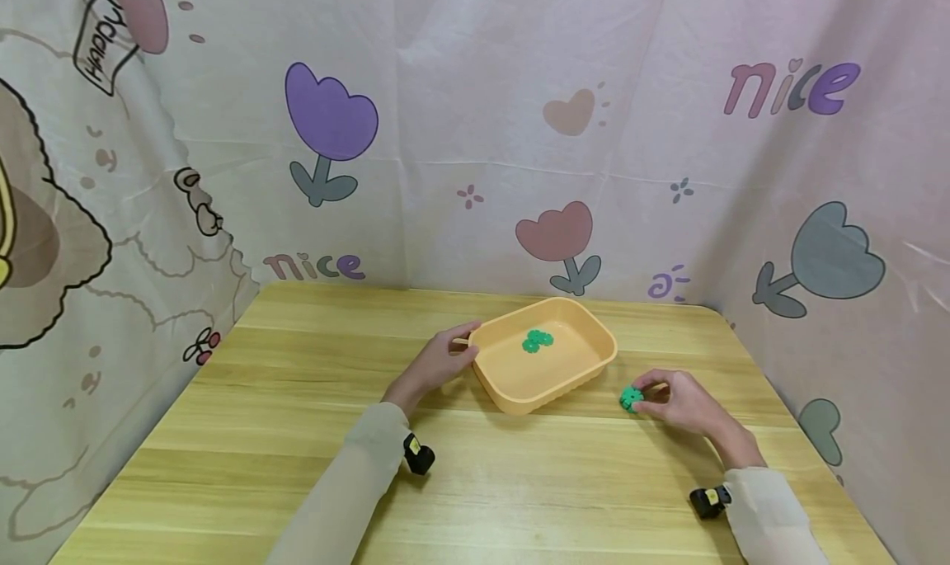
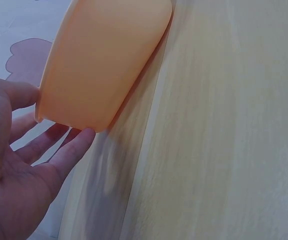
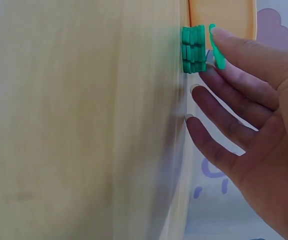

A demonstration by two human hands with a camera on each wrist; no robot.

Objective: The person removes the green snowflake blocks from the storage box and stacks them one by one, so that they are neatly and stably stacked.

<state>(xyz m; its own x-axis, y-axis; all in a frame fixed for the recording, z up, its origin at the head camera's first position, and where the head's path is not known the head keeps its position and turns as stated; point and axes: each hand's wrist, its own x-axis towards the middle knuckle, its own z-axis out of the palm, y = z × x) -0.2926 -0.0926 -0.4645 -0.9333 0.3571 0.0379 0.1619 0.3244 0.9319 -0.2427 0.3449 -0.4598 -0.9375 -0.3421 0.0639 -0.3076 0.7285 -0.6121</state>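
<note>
My left hand (image 1: pixel 439 359) grips the left end of a yellow-orange plastic tray (image 1: pixel 571 363). In the left wrist view its fingers and thumb meet the end wall and rim of the tray (image 2: pixel 109 60). Several green flower-shaped plastic discs (image 1: pixel 534 341) lie together inside it. To the right of the tray, my right hand (image 1: pixel 686 404) is low over the table at a small stack of green discs (image 3: pixel 193 50). Between thumb and forefinger it pinches one thin green disc (image 3: pixel 217 47), apart from the stack, while the other fingers spread loosely below.
The tray stands on a light wood-grain table (image 1: pixel 475 482). A printed cloth (image 1: pixel 445 136) with flowers and lettering hangs along the back and both sides. Each sleeved wrist carries a small black camera, such as the left one (image 1: pixel 419 456).
</note>
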